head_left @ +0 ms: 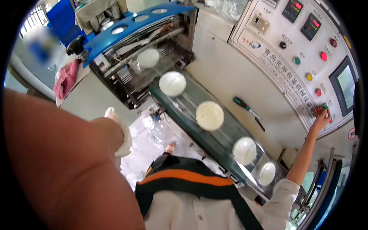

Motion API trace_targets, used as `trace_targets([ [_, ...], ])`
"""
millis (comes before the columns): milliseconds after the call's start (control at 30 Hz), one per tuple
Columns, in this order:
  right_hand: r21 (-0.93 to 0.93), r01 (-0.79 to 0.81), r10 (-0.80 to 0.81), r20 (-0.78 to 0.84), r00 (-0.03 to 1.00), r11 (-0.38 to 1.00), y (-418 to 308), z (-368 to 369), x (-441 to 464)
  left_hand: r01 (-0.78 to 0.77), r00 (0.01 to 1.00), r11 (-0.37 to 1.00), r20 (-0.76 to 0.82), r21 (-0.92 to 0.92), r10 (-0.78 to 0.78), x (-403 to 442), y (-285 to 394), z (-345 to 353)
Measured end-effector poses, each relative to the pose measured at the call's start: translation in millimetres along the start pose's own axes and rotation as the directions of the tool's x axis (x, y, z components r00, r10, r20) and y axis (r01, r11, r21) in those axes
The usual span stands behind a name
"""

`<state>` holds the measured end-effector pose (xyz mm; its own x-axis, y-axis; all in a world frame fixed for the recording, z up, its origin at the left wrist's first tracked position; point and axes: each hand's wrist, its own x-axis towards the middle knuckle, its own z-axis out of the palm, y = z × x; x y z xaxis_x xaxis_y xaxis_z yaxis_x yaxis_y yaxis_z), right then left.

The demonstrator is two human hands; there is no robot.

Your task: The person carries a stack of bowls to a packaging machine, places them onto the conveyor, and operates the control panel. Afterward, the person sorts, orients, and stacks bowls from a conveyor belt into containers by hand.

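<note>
My right hand [321, 117] reaches up to the control panel [249, 50], its fingers apart and touching a small green button [325, 106]. A red button [330, 120] sits just below these fingers. My left forearm [73, 165] is raised close to the camera and fills the lower left of the view; the left hand itself lies outside the picture. Between my arms runs a dark green conveyor belt [228, 122] covered by clear film. Under or in the film lie several round white items, among them one disc [210, 115] near the middle and another [172, 83] farther up.
A machine frame with a blue perforated plate [128, 23] and a black knob [76, 46] stands at the belt's far end. A green-handled screwdriver [247, 108] lies beside the belt. A pink cloth [66, 79] hangs at the left. Clear film scraps [155, 128] lie on the floor.
</note>
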<state>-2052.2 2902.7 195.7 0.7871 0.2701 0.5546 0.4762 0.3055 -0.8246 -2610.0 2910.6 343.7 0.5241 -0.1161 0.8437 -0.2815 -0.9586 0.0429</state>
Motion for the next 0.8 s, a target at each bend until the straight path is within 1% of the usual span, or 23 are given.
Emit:
trace_targets([
  [100, 0.004, 0.031, -0.031, -0.015, 0.999, 1.000, 13.2, -5.7, 7.5, 0.035, 0.999, 0.960, 0.004, -0.278, -0.035, -0.8, -0.8, 7.5],
  [133, 0.009, 0.024, -0.023, -0.014, 1.000, 1.000, 25.8, -12.1, 16.7, 0.052, 0.999, 0.913, 0.010, -0.404, -0.053, -3.6, -1.4, 10.4],
  [167, 0.008, 0.026, -0.026, -0.026, 0.999, 1.000, 29.4, -13.4, 18.6, 0.069, 0.997, 0.838, 0.014, -0.542, -0.073, -5.3, 0.1, 13.0],
  [233, 0.029, 0.028, -0.026, -0.036, 0.999, 0.999, 42.9, -19.9, 28.1, 0.076, 0.993, 0.576, 0.010, -0.814, -0.116, -10.5, 1.0, 18.6],
  [267, 0.035, 0.022, -0.021, -0.035, 0.999, 0.999, 45.5, -21.5, 31.7, 0.054, 0.992, 0.425, -0.001, -0.904, -0.127, -10.9, 4.2, 22.2],
  [333, 0.021, 0.054, -0.054, -0.038, 0.998, 0.998, 51.1, -23.7, 35.8, -0.031, 0.989, 0.144, -0.051, -0.989, -0.141, -8.7, 11.4, 32.8],
  [433, -0.006, 0.074, -0.074, -0.032, 0.997, 0.997, 50.8, -22.2, 34.8, -0.191, 0.970, -0.129, -0.167, -0.973, -0.176, 2.0, 23.3, 48.0],
  [533, -0.002, 0.067, -0.067, -0.051, 0.996, 0.998, 49.2, -17.9, 29.5, -0.345, 0.930, -0.300, -0.282, -0.889, -0.236, 15.7, 33.1, 60.8],
  [667, -0.010, 0.046, -0.046, -0.047, 0.998, 0.999, 43.4, -16.8, 25.1, -0.501, 0.863, -0.429, -0.399, -0.751, -0.310, 36.1, 44.0, 73.3],
  [767, -0.011, 0.052, -0.052, -0.061, 0.997, 0.999, 43.5, -16.4, 27.5, -0.555, 0.831, -0.462, -0.436, -0.692, -0.345, 45.7, 54.1, 83.9],
  [800, 0.008, 0.077, -0.076, -0.047, 0.996, 0.997, 47.3, -17.6, 29.0, -0.596, 0.802, -0.458, -0.472, -0.659, -0.365, 50.9, 57.6, 97.2],
])
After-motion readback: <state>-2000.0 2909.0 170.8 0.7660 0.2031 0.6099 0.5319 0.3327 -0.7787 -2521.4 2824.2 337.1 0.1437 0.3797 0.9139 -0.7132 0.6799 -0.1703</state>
